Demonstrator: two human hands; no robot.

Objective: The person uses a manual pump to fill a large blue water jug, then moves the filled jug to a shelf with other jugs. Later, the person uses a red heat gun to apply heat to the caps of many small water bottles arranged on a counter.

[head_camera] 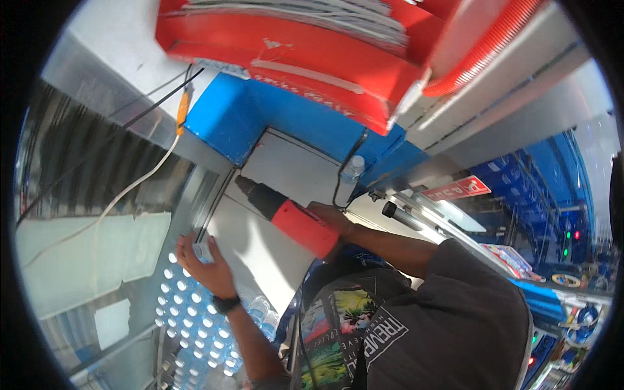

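My right hand [331, 222] is closed round the handle of a red and black heat gun [302, 226], whose dark nozzle points to the upper left over a white panel. The gun's body partly hides the fingers. My left hand [207, 268], with a dark band at the wrist, is raised beside a glass pane and above a group of small bottles. Its thumb and fingers are apart and hold nothing visible. A grey-white panel [287, 163] lies beyond the nozzle, framed by a blue surround [302, 109]. A black cable runs down by my shirt.
Many clear bottles with white caps [195, 317] stand at the lower left. A red tray [292, 48] of blurred sheets overhangs the top. One small bottle [355, 168] stands near a black cord. A yellow connector [182, 113] joins a white cable. A red corrugated hose [482, 53] is at upper right.
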